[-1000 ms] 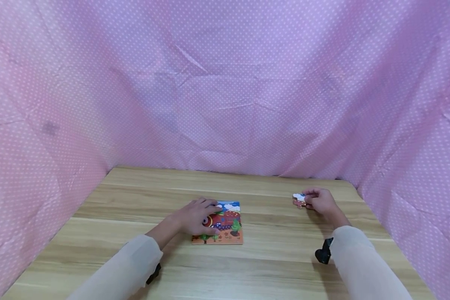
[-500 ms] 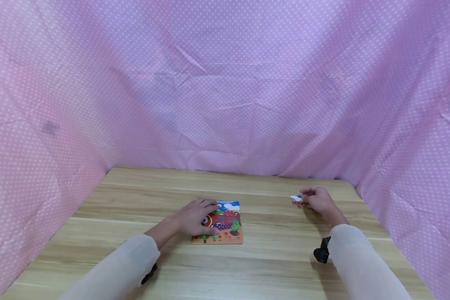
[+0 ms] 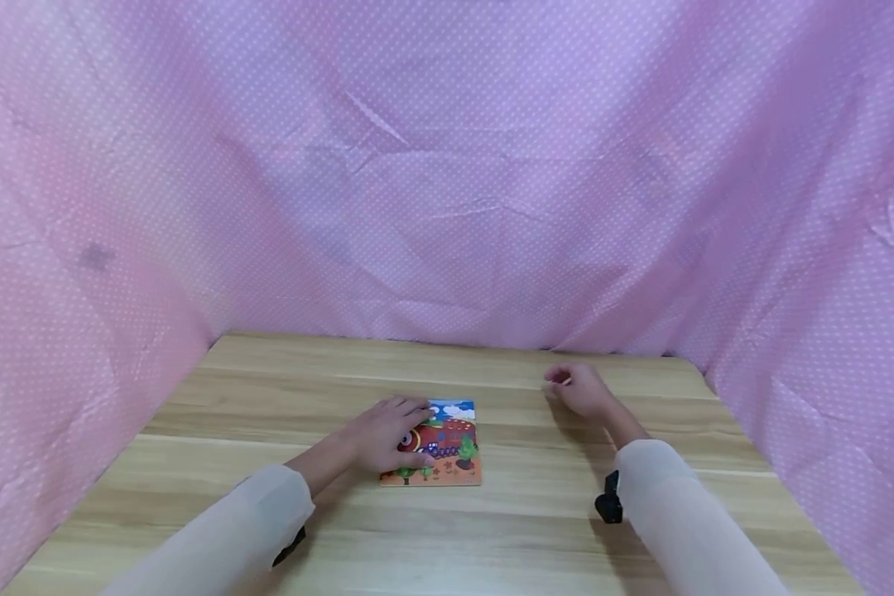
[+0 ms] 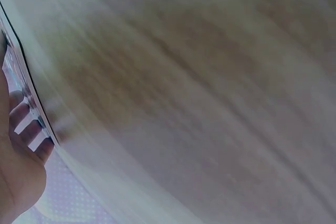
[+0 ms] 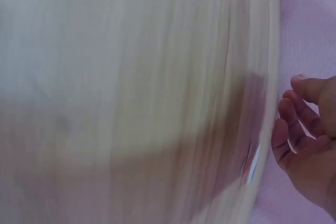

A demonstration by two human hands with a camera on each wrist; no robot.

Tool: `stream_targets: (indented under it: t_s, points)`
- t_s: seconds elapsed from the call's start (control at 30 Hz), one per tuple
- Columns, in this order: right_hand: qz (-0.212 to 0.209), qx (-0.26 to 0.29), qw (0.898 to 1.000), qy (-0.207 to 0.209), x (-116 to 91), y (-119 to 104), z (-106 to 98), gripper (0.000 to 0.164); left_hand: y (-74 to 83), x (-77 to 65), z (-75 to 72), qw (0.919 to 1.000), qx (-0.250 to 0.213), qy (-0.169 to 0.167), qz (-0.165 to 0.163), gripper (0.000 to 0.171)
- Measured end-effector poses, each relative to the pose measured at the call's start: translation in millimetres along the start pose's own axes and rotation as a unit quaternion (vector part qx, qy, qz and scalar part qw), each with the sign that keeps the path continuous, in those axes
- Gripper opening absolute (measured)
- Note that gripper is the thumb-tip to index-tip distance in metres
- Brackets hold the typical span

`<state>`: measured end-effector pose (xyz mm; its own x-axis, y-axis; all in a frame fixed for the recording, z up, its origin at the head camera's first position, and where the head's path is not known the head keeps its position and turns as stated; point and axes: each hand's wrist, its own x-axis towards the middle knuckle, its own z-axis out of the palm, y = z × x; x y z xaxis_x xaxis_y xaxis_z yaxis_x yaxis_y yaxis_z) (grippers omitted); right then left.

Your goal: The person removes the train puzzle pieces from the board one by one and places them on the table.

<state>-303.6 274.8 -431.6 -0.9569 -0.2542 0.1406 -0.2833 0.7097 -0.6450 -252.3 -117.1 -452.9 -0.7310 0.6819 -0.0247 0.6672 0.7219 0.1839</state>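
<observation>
My left hand (image 3: 384, 432) rests on the left side of a square train jigsaw puzzle (image 3: 456, 430), thumb and fingers apart. It covers part of the picture; red train, trees and clouds show. Edge-on in the left wrist view, the puzzle (image 4: 32, 95) meets the fingers. Farther right, my right hand (image 3: 579, 391) hovers low over the table with loosely bent fingers. In the right wrist view no thing shows between thumb and fingers of that hand (image 5: 307, 135). A blurred coloured strip (image 5: 252, 163), perhaps a puzzle piece, lies on the table by its little finger; from above it is hidden.
The wood-grain table (image 3: 417, 546) runs back to pink dotted cloth (image 3: 447, 232), which hangs behind and at both sides. Dark wrist camera mounts (image 3: 608, 498) stick out below both sleeves.
My right hand has moved left. The puzzle piece at its fingertips earlier is out of sight in the head view now. The left hand and the puzzle stay in place.
</observation>
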Motion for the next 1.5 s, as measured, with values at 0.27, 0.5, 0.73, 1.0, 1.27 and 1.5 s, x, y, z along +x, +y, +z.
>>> stream_targets:
  t_s: [0.27,0.5,0.73,1.0,1.27,1.5]
  points:
    - [-0.022,-0.037,0.997,-0.059,14.5,-46.8,35.6,0.012,1.4,-2.2,-2.7,1.0,0.005,-0.002,-0.008,0.09]
    - [-0.054,-0.063,0.991,-0.107,15.4,-84.9,65.8,0.009,2.3,-3.9,-4.2,0.9999,0.004,0.001,-0.013,0.089]
    - [-0.102,-0.099,0.977,-0.157,17.5,-105.3,89.6,0.011,2.0,-4.4,-4.2,1.0,0.005,0.006,-0.006,0.087]
    - [-0.081,-0.077,0.98,-0.166,17.0,-111.1,99.5,0.025,4.1,-2.6,-1.3,0.9999,-0.002,0.01,-0.005,0.089]
    - [-0.05,-0.037,0.984,-0.167,16.2,-107.2,103.9,0.022,7.4,-2.4,0.0,0.9998,-0.017,0.008,-0.009,0.091]
    - [-0.034,-0.019,0.985,-0.17,17.9,-109.7,106.4,0.022,0.6,-11.4,-13.2,0.9996,-0.022,0.014,0.01,0.079]
